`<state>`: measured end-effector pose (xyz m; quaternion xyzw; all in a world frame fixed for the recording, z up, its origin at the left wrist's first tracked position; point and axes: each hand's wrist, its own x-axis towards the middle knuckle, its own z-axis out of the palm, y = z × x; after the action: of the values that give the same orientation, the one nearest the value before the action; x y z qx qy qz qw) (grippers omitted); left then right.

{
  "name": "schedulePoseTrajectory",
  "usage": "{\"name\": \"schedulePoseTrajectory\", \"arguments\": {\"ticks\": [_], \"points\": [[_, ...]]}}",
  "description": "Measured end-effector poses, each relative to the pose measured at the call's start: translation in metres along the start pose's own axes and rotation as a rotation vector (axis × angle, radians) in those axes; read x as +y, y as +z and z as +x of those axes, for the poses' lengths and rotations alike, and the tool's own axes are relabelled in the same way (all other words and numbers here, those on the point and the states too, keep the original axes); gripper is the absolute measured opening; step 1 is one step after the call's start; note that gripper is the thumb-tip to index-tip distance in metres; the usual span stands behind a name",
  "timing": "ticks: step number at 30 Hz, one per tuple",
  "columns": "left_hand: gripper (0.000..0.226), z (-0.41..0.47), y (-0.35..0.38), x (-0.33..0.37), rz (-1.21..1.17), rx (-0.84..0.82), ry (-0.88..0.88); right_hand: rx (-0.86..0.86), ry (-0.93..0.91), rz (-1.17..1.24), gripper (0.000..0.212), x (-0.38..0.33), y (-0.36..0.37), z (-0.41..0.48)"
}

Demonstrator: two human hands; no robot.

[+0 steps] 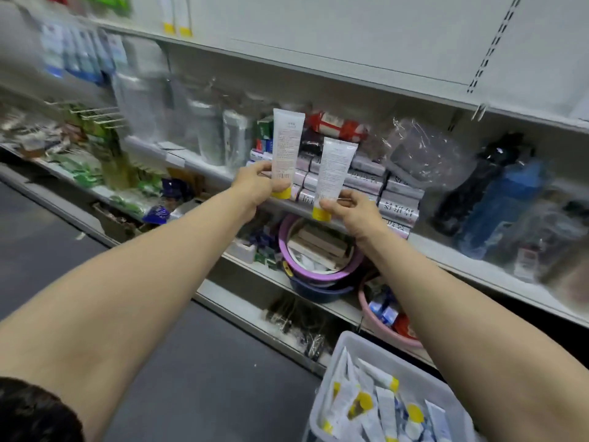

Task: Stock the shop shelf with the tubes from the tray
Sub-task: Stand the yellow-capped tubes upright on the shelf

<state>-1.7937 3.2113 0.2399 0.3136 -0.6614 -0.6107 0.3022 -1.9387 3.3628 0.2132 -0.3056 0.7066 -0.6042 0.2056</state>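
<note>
While both bare arms stretch toward a crowded shop shelf point(446, 255), the left hand point(255, 186) pinches a white tube point(287, 145) just above its yellow cap. Thumb and fingers curl round it and hold it upright, cap down, over the shelf's front edge. Just beside it, the right hand point(353, 212) grips a second tube point(334, 167) the same way, slightly lower and leaning a little to the right; the two tubes are close but apart.

Behind them, stacked pale boxes point(398, 199) with printed lettering fill the shelf up to its front edge, and a red packet point(338, 126) lies on top. Toward the shelf's right end sit dark and blue goods point(497, 199) in clear plastic, too blurred to name.

At the bottom right of the frame, a translucent tray point(347, 341) holds a loose heap of matching tubes point(382, 406), yellow caps pointing every way. Near the left end of the shelf above, two more yellow-capped tubes point(177, 14) stand cap down at the front edge. A purple-rimmed basin point(283, 237) of flat packs sits on the shelf below the hands.
</note>
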Motion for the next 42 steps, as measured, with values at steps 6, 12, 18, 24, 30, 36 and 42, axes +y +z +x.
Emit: {"name": "schedulePoseTrajectory", "arguments": {"ticks": [6, 12, 18, 24, 30, 36, 42], "points": [[0.047, 0.061, -0.104, 0.033, 0.022, 0.087, 0.082, -0.037, -0.105, 0.006, 0.036, -0.069, 0.096, 0.066], [0.05, 0.134, -0.23, 0.07, 0.051, 0.145, 0.146, -0.036, -0.208, 0.037, 0.036, -0.138, 0.215, 0.139], [0.047, 0.199, -0.335, 0.105, 0.054, 0.179, 0.232, -0.016, -0.281, 0.054, 0.045, -0.193, 0.316, 0.21], [0.044, 0.273, -0.412, 0.125, 0.077, 0.215, 0.281, -0.009, -0.307, -0.002, 0.05, -0.24, 0.396, 0.275], [0.041, 0.379, -0.475, 0.132, 0.085, 0.219, 0.334, 0.072, -0.402, -0.125, 0.042, -0.277, 0.454, 0.363], [0.044, 0.491, -0.526, 0.165, 0.16, 0.231, 0.312, 0.151, -0.358, -0.109, 0.044, -0.308, 0.508, 0.463], [0.042, 0.587, -0.567, 0.176, 0.175, 0.2, 0.327, 0.189, -0.316, -0.138, 0.04, -0.338, 0.565, 0.532]]}}
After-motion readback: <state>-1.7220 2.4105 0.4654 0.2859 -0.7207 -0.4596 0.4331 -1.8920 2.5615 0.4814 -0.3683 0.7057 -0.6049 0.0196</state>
